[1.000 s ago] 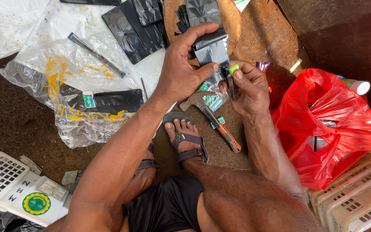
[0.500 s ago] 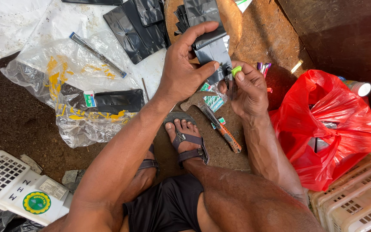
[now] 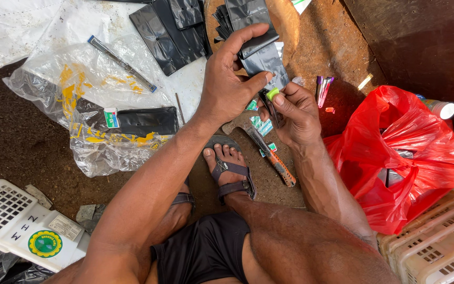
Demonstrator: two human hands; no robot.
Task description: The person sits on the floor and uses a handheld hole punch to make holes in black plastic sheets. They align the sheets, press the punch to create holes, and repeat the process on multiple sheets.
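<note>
At left of centre, a clear crinkled plastic bag [image 3: 80, 100] lies spread on the ground. At upper centre the left hand [image 3: 227, 89] pinches a small black plastic pouch [image 3: 264, 60] upright, steadying it. Beside it, the right hand [image 3: 295, 113] grips a green-tipped dark tool [image 3: 270, 100] against the pouch's lower edge. At right sits a red plastic bag [image 3: 400, 158].

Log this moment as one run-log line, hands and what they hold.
left hand: holds black plastic bag | right hand: pinches small green-tipped tool at bag's lower edge | ground: orange-handled knife, red bag
</note>
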